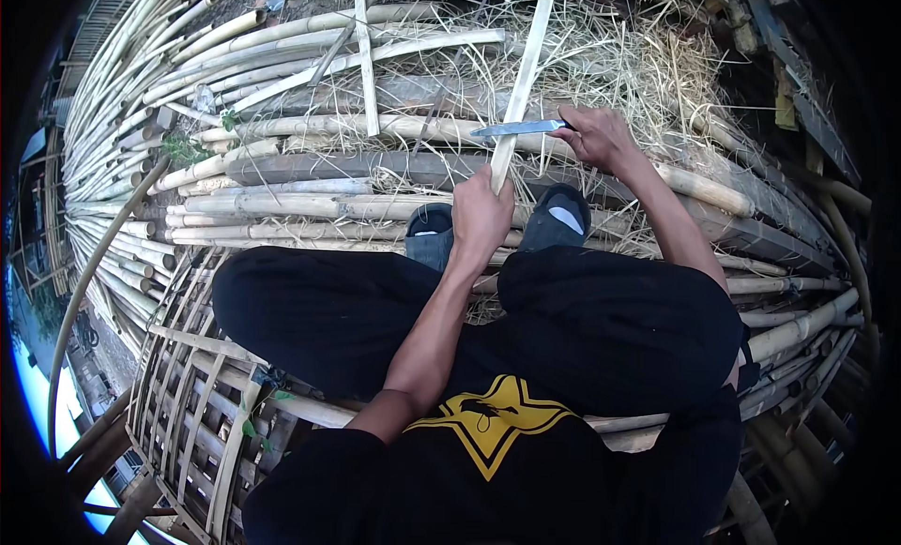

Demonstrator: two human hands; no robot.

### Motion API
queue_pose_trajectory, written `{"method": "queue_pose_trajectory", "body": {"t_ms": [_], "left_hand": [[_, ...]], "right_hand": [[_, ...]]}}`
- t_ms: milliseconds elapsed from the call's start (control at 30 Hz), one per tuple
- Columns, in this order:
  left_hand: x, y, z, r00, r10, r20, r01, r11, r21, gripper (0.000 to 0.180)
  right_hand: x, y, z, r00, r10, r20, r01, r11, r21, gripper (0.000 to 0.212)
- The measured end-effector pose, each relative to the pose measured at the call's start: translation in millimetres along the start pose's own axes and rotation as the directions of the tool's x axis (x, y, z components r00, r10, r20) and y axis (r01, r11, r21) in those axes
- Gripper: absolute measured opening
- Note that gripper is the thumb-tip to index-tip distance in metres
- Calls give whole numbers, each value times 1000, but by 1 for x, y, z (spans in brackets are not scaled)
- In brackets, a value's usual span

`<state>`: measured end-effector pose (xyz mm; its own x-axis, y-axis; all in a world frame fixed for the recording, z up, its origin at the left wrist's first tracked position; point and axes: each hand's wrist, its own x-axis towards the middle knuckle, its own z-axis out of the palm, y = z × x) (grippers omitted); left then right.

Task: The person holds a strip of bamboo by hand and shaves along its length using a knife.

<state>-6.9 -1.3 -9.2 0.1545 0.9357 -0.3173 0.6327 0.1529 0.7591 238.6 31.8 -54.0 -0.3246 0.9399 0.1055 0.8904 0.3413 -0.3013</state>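
Observation:
My left hand (pixel 482 217) is closed round the near end of a long, pale bamboo strip (pixel 527 67), which points away from me and runs out of the top of the view. In my right hand (pixel 598 137) is a knife (pixel 518 128), gripped by its dark handle. Its bright blade lies across the strip a short way beyond my left hand, pointing left. Whether the edge bites into the strip, I cannot tell. Below the hands are my feet in dark sandals (pixel 556 219), between my bent knees.
Bamboo poles (pixel 310 128) lie side by side under and ahead of me, many more fanning out at the left. Loose shavings (pixel 648 76) cover the far right. Two more cut strips (pixel 366 67) rest crossed on the poles. A woven bamboo lattice (pixel 202 404) stands at lower left.

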Motion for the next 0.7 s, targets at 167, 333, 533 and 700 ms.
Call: {"method": "queue_pose_trajectory", "body": {"t_ms": [167,333,533,700], "left_hand": [[-5,0,-5,1000,28,13,-27,999,-35,22],[-34,0,-12,995,50,81,-41,993,-114,25],[-27,23,-17,998,-31,63,39,991,-127,37],[-18,9,-11,991,-77,105,101,963,-249,39]], "right_hand": [[0,6,-1,999,20,-26,-20,1000,-8,47],[-23,83,-40,891,386,-239,-423,897,-130,39],[3,46,-28,825,530,-198,-502,847,178,51],[2,6,-14,810,585,-49,-502,733,458,59]]}}
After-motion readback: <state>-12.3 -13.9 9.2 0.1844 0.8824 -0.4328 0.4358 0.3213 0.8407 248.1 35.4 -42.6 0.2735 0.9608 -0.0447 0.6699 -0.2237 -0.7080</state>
